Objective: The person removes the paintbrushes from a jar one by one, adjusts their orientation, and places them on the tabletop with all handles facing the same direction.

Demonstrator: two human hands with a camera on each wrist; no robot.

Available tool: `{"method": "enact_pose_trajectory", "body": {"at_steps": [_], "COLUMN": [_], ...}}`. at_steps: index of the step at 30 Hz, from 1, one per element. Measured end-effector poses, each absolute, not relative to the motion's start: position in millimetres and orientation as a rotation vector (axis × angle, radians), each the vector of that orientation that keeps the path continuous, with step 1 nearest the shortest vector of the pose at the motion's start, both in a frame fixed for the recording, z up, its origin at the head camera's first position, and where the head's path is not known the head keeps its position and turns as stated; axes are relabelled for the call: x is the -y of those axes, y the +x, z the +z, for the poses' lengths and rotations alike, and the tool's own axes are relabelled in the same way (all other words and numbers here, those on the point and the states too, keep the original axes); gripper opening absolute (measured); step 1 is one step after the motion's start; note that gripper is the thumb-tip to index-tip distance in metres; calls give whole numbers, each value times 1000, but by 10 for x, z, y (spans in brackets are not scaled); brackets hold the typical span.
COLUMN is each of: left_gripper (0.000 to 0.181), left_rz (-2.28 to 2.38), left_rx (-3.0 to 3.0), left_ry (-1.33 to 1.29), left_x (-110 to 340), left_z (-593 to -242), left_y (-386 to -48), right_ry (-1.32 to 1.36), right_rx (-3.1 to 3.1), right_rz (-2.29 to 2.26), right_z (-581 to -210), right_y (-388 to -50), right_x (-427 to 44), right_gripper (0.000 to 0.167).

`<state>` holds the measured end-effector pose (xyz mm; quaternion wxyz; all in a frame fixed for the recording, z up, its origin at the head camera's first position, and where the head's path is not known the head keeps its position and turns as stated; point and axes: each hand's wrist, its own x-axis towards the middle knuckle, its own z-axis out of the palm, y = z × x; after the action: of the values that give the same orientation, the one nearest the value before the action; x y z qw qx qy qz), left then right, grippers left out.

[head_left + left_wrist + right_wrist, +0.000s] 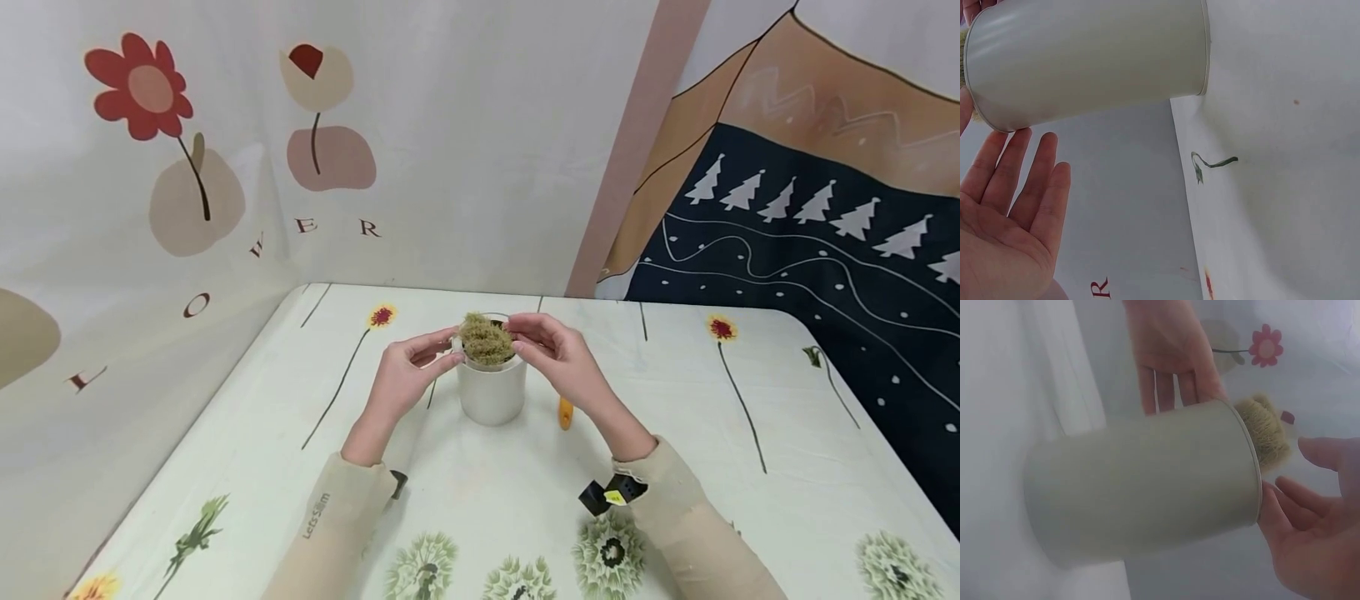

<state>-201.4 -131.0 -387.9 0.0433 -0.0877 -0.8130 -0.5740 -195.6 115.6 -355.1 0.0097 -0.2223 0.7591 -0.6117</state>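
Observation:
A pale cylindrical pot (491, 396) stands upright on the table, with a clump of greenish-brown moss (486, 340) showing above its rim. My left hand (408, 371) is at the pot's left side; in the left wrist view its straight fingers (1041, 181) touch the outside near the rim. On the other side is my right hand (566, 358), its fingertips at the rim. The right thumb (1322, 453) stands apart from the moss (1264, 432) in the right wrist view. The pot's inside is mostly hidden.
An orange object (566, 413), like a handle, lies right of the pot, partly hidden by my right arm. The table (675, 400) has a white flower-printed cloth. Printed curtains (465, 167) hang behind and at the left, with a dark one (787, 258) at the right.

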Motion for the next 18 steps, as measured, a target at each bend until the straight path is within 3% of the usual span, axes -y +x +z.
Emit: {"method": "enact_pose_trajectory", "body": {"at_steps": [18], "left_gripper": [43], "left_rz": [-1754], "left_rx": [2493], "left_ry": [-263], "left_x": [1310], "left_z": [-3869], "left_y": [-2019], "right_ry": [-573], "right_rx": [-2511], "right_rz": [-1785], "right_z": [-3537], "right_y": [-1977], "right_x": [-1102], "right_gripper": [38]}}
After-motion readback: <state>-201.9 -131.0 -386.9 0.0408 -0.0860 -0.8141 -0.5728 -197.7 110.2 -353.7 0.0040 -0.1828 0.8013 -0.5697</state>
